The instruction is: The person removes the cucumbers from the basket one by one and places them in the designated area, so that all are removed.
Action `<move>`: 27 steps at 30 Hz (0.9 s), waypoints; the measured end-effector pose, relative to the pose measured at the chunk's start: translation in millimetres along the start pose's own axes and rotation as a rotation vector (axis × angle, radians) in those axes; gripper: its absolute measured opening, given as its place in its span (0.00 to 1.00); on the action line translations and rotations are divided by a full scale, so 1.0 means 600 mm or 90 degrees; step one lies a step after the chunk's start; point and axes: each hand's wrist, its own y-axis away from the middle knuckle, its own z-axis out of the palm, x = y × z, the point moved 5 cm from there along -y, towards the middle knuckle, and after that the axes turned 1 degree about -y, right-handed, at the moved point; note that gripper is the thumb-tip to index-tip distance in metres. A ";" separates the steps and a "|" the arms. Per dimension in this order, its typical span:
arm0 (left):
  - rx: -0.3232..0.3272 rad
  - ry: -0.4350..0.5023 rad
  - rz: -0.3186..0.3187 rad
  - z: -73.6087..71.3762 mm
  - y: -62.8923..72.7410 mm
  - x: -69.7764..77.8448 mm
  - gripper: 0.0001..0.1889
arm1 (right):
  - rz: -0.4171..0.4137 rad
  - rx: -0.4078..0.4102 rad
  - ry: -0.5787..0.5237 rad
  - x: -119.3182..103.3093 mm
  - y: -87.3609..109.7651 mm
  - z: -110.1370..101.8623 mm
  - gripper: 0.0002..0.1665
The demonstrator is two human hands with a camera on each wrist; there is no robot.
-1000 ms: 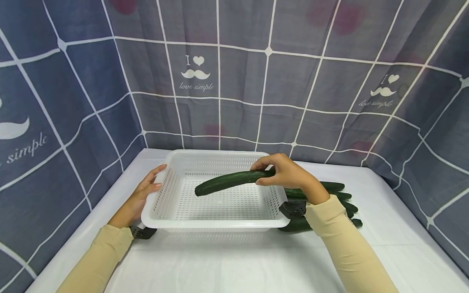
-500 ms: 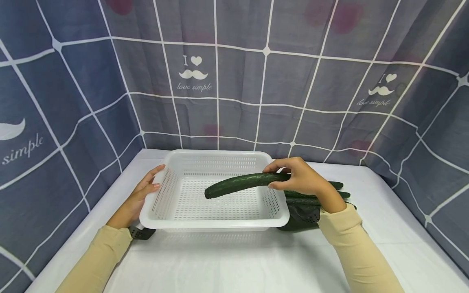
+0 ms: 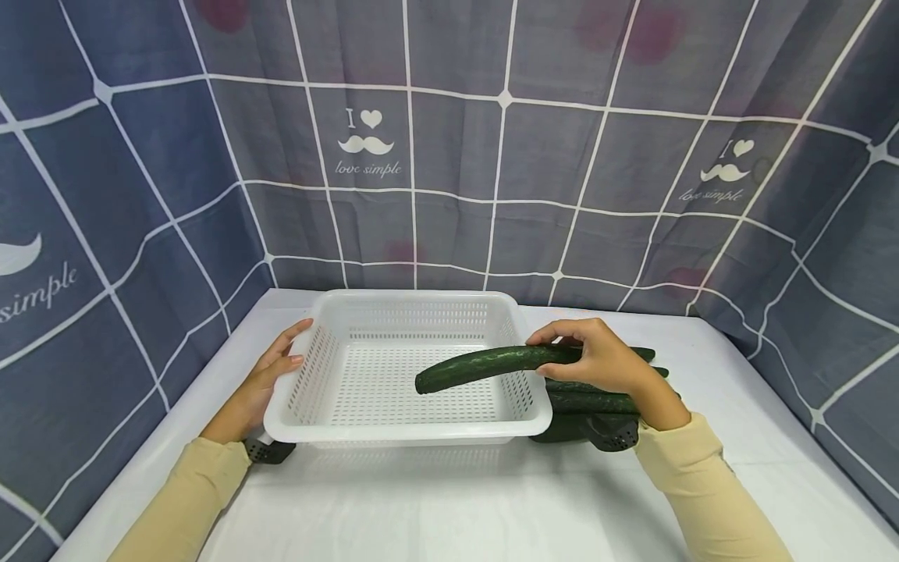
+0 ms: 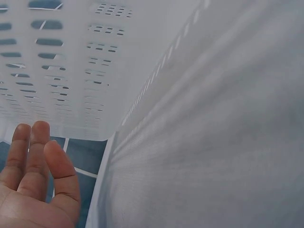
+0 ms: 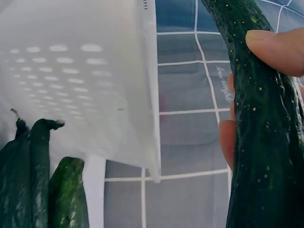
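Observation:
A dark green cucumber [image 3: 485, 365] is held up over the right side of the white perforated basket [image 3: 407, 431]. My right hand [image 3: 600, 357] pinches its right end between thumb and fingers, and its left end hangs over the basket. The right wrist view shows the thumb pressed along the cucumber [image 5: 261, 123]. At the basket's left end, my left hand [image 3: 263, 382] touches the rim with extended fingertips. Nearly straight fingers lie against the basket wall in the left wrist view, where the left hand [image 4: 40, 185] shows its palm.
Several more cucumbers [image 3: 586, 403] lie on the white-covered table [image 3: 435, 507], just right of the basket and partly under the right hand and wrist. A grey checked curtain [image 3: 449, 226] stands behind, with further curtain panels on both sides.
My right hand has moved to the right and slightly nearer, carrying the cucumber with it from over the basket's middle toward its right rim. My left hand stays at the basket's left end.

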 end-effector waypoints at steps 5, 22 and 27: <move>0.008 -0.005 -0.002 0.000 -0.001 -0.001 0.30 | 0.025 0.010 -0.018 0.011 0.022 -0.004 0.18; -0.002 0.024 0.005 0.000 0.001 0.000 0.29 | 0.050 0.042 -0.027 0.034 0.084 -0.021 0.20; -0.007 0.025 0.007 -0.001 0.001 0.000 0.29 | 0.076 0.050 -0.031 0.042 0.103 -0.026 0.21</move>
